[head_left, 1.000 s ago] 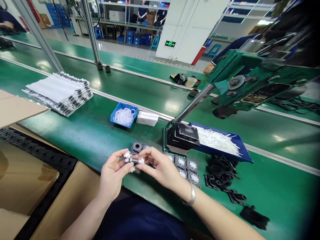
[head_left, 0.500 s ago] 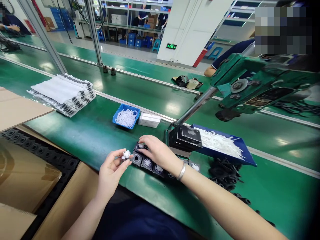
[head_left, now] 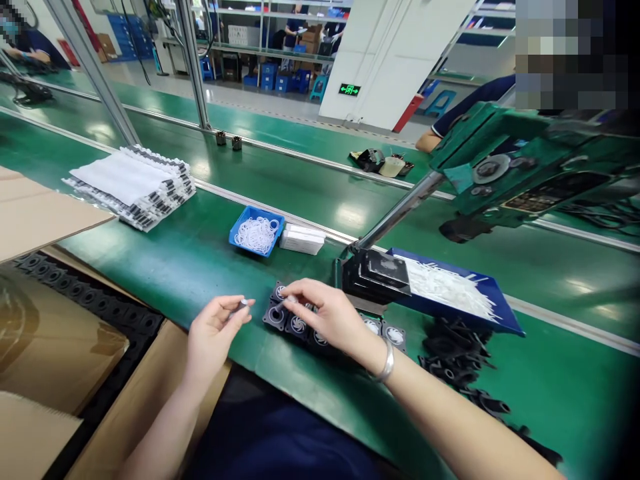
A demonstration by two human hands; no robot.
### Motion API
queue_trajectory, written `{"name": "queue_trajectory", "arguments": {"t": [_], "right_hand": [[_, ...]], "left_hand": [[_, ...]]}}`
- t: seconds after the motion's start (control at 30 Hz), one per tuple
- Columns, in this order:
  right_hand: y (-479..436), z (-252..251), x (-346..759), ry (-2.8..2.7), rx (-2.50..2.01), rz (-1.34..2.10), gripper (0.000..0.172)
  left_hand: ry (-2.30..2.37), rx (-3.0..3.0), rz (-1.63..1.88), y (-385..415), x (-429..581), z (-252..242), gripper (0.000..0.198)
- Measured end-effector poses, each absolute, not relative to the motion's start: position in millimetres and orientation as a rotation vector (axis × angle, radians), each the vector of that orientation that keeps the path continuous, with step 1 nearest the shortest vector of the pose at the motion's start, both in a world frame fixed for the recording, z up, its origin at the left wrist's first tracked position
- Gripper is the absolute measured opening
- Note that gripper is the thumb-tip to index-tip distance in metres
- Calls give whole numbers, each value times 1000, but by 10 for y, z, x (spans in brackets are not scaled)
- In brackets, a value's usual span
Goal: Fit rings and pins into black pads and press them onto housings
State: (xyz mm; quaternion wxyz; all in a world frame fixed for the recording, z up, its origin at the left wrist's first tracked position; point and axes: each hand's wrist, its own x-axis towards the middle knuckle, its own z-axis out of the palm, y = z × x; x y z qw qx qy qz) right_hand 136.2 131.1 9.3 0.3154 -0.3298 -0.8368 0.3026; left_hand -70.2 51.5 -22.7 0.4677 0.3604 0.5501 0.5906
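My left hand (head_left: 213, 333) pinches one pale part (head_left: 245, 302). My right hand (head_left: 330, 312) grips a second part (head_left: 289, 302) beside one rotorless housing (head_left: 275, 318). I count at least six housings, one bin (head_left: 250, 213) of rings (head_left: 257, 235), one press (head_left: 525, 143).

left hand (head_left: 213, 333): bare | right hand (head_left: 334, 319): bare, silver wrist bangle (head_left: 388, 361) | navy clothing (head_left: 295, 430)

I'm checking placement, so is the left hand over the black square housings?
No, the left hand is left of the black square housings; the right hand is over them.
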Motion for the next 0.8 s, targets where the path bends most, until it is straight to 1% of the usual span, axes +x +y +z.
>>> {"name": "queue_trajectory", "arguments": {"t": [0.17, 0.27, 0.33, 0.43, 0.53, 0.63, 0.7, 0.8], "right_hand": [[1295, -46, 1304, -2569, -655, 473, 21], [1263, 51, 1292, -2678, -604, 359, 33], [1234, 165, 1329, -2628, -624, 347, 40], [1175, 293, 1465, -2486, -691, 351, 36], [1117, 289, 1681, -2408, -732, 301, 32], [1077, 171, 1973, -2361, -780, 192, 26], [1059, 49, 2205, -2326, -826, 134, 26], [1037, -178, 2559, -2218, -926, 124, 27]], "left_hand": [[1385, 910, 1478, 527, -827, -298, 32], [1394, 941, 1468, 527, -831, -328, 32], [1443, 993, 1460, 551, -855, -353, 31], [1605, 1149, 1451, 681, -961, -403, 28], [1737, 1251, 1465, 974, -1153, -436, 25], [1844, 1285, 1523, 1399, -1416, -401, 24], [1950, 1300, 1567, 1708, -1628, -325, 23], [2173, 1334, 1608, 2147, -1991, -123, 15]]}}
